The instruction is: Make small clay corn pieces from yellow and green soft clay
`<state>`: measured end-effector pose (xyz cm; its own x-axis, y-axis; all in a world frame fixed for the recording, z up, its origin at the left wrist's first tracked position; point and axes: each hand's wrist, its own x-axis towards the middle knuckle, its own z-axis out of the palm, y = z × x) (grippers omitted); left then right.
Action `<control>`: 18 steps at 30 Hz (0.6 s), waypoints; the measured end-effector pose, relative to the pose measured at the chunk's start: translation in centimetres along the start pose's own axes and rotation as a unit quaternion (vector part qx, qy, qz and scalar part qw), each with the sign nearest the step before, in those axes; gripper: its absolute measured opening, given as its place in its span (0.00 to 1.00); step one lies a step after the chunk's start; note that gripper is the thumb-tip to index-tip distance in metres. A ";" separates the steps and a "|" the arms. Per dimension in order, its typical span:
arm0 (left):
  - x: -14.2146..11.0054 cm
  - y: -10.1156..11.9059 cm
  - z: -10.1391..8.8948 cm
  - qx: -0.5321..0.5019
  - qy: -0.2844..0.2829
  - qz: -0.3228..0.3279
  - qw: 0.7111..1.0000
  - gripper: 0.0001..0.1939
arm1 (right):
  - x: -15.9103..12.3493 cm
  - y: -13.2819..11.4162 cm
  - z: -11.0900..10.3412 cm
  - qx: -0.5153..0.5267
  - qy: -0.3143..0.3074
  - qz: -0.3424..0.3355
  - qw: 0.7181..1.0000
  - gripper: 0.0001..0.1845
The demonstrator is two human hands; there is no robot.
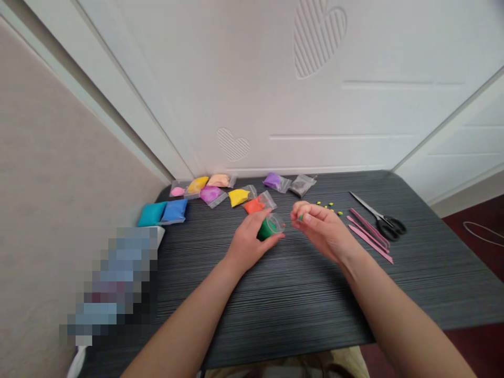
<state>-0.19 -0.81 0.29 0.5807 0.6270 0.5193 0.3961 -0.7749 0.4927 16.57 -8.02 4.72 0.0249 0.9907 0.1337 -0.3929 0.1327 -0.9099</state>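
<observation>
My left hand (pixel 248 233) is wrapped round a small clear cup with green clay (pixel 269 227) in it, its open rim tipped toward the right. Close by on the right, my right hand (pixel 321 226) pinches a tiny bit of green clay (pixel 301 217) between thumb and fingers. Just beyond that hand lie several tiny yellow-and-green pieces (pixel 331 204) on the dark table. An orange clay packet (pixel 255 204) lies right behind the cup.
Packets of yellow (pixel 238 197), purple (pixel 272 180) and grey clay (pixel 302 185) line the back of the table (pixel 275 304). Blue packets (pixel 174 210) sit at left beside a blurred pack (pixel 122 273). Pink modelling tools (pixel 370 242) and black-handled scissors (pixel 388 224) lie at right.
</observation>
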 end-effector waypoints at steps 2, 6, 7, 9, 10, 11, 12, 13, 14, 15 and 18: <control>0.0 0.0 0.0 0.003 0.004 0.004 1.000 0.28 | 0.0 0.0 -0.1 0.017 0.003 0.009 1.000 0.02; 0.1 0.0 0.0 0.007 0.006 0.007 1.000 0.28 | 0.1 0.1 -0.4 0.012 0.021 0.028 0.999 0.02; 0.1 0.0 0.0 0.008 0.006 0.005 1.000 0.28 | 0.1 0.2 -0.5 -0.006 0.027 0.028 0.999 0.02; 0.0 0.0 0.0 0.009 0.008 0.008 1.000 0.28 | 0.2 0.4 -0.5 -0.081 0.039 0.018 0.996 0.03; 0.0 0.0 -0.1 0.008 0.008 0.012 1.000 0.28 | 0.3 0.5 -0.4 -0.141 0.042 0.007 0.989 0.03; 0.0 0.1 -0.1 0.006 0.007 0.017 1.000 0.27 | 0.4 0.6 -0.3 -0.211 0.043 -0.004 0.977 0.03; 0.0 0.1 -0.1 0.002 0.005 0.025 1.000 0.27 | 0.4 0.7 -0.2 -0.279 0.040 -0.014 0.959 0.03; 0.0 0.2 -0.1 -0.004 0.002 0.034 0.999 0.27 | 0.4 0.9 0.0 -0.336 0.036 -0.023 0.941 0.03; -0.1 0.3 -0.2 -0.010 -0.003 0.045 0.999 0.26 | 0.4 1.0 0.1 -0.378 0.031 -0.029 0.925 0.04; -0.1 0.3 -0.2 -0.016 -0.008 0.056 0.998 0.26 | 0.4 1.2 0.3 -0.402 0.026 -0.034 0.915 0.04; 0.0 0.4 -0.3 -0.021 -0.026 0.071 0.997 0.25 | 0.4 1.5 0.4 -0.408 0.011 -0.035 0.912 0.04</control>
<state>-0.23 -1.11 0.67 0.6650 0.5057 0.5496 0.2775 -0.8505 0.4468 15.64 -7.40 3.54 0.0452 0.9782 0.2028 0.4260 0.1647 -0.8896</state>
